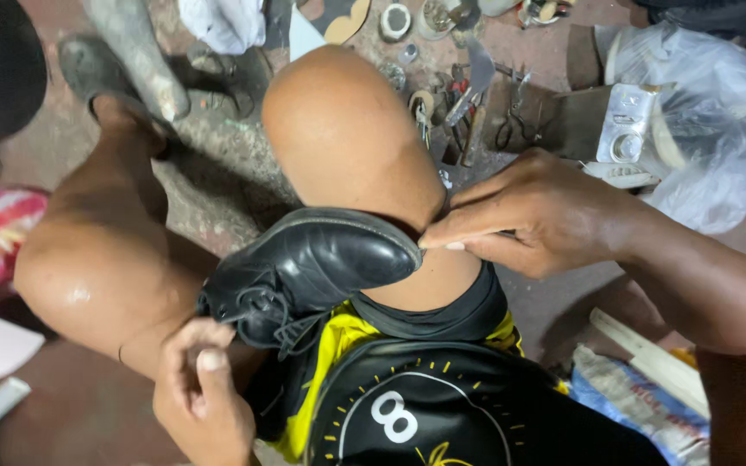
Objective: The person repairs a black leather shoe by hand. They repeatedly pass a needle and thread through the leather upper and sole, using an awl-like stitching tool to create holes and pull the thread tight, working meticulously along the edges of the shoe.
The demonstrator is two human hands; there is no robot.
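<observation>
Scissors (511,129), a clear plastic bag (718,129) and a tape roll (395,21) lie on the floor.

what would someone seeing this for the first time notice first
A shiny black leather shoe lies across the person's bare knee in the middle of the view. The right hand pinches at its toe edge, and the left hand is by the laces at the heel end. Beyond the knee, scissors and small tools are scattered on the floor.

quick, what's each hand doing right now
Left hand: closed, gripping the heel end of the black shoe.
Right hand: fingers pinched shut at the toe of the shoe; what it pinches cannot be told.
</observation>
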